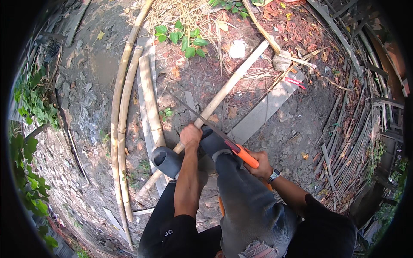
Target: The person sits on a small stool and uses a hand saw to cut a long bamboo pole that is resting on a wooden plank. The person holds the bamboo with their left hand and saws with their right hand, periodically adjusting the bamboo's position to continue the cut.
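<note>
My left hand (190,135) is closed round a pale bamboo pole (234,82), which slants from the lower left up to the far right. In my right hand (261,165) is the orange handle of a hand saw (246,156). Its long dark blade crosses the pole just beyond my left fist; how deep it has cut, if at all, cannot be seen. A dark rubber boot (167,161) is beside the pole's lower part. The other boot (213,142) is close to the pole, partly behind the saw.
Thicker bamboo lengths (149,94) and long curved poles (116,116) lie on the left. A grey plank (266,105) rests at right, with red-handled pliers or a similar tool (295,82) at its far end. Thin sticks (348,150) are heaped farther right. A stone block (282,62) sits under the pole's far end.
</note>
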Motion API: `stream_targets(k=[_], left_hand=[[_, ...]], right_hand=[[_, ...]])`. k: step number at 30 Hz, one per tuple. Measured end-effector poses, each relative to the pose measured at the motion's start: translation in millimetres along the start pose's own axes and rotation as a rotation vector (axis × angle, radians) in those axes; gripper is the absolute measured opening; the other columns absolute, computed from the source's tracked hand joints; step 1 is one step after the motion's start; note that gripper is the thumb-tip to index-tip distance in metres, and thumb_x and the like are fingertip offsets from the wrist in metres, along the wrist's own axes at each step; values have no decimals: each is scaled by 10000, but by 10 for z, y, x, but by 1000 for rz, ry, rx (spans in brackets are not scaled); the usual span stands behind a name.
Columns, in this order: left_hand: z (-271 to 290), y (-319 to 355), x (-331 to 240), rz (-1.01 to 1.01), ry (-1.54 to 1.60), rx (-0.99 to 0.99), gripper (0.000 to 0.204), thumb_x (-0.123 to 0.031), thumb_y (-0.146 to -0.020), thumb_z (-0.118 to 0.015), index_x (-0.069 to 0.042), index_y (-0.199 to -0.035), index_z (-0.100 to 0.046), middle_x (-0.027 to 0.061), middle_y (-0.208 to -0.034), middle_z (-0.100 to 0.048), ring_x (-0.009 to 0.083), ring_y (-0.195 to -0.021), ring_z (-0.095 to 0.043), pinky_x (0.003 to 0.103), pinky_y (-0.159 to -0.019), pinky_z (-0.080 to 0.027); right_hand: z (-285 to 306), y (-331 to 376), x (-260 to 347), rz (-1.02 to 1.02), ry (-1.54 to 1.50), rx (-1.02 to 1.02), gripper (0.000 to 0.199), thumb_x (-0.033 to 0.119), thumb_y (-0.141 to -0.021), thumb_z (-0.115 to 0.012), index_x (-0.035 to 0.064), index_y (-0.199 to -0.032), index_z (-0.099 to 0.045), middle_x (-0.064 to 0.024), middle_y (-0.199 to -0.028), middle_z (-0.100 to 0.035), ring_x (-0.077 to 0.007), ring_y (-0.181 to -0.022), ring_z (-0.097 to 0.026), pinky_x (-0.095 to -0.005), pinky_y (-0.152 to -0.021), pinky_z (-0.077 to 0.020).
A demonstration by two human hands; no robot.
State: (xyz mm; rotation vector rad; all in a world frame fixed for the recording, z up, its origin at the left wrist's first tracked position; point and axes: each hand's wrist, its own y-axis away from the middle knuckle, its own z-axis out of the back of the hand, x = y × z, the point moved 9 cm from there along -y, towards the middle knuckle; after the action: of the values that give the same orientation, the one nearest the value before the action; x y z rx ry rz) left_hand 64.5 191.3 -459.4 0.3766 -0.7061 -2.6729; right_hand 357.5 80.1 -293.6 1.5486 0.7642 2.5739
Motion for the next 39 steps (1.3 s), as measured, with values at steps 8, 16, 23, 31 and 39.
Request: stream_targets(k=[8,16,23,31,39], left_hand=[[-4,-46,-94,26,30,31,338,-330,-864,-740,-87,-1095,-777,186,-1070,-779,364,-1024,-755,465,-926,-598],[70,1,-10,43,16,44,305,-303,-859,-721,-71,-1043,-793,194,-1050,-781,370,-1003,-760,456,-906,-610],[-26,-21,-10,42,23,79,302,-305,-849,-732,-58,-1008,-804,192,-1025,-784,365,-999,-762,453,-900,-612],[0,-86,-85,14,51,41,294,-290,-828,-755,-71,-1018,-805,192,-1023,-784,359,-991,-763,449,-893,-612],[41,-92,-50,67,72,38,266,-278,-846,-735,-62,-984,-807,196,-1017,-783,369,-975,-765,457,-880,-616]], right_hand=[[-4,105,-9,-14,6,-60,95,93,-810,-717,12,-858,-701,-128,-707,-706,-214,-660,-738,-344,-615,-553],[438,793,91,-21,-37,-78,116,91,-796,-761,2,-833,-698,-60,-632,-663,-154,-556,-657,-327,-586,-525],[104,195,-94,-39,-48,-81,82,78,-849,-712,27,-789,-688,-56,-621,-653,-131,-528,-628,-318,-548,-511],[-100,7,-86,154,4,-138,52,56,-799,-754,42,-845,-734,-84,-647,-670,-142,-547,-648,-319,-583,-532],[323,780,-325,-19,-7,-92,110,112,-791,-784,35,-850,-733,-76,-631,-653,-154,-544,-642,-302,-594,-515]])
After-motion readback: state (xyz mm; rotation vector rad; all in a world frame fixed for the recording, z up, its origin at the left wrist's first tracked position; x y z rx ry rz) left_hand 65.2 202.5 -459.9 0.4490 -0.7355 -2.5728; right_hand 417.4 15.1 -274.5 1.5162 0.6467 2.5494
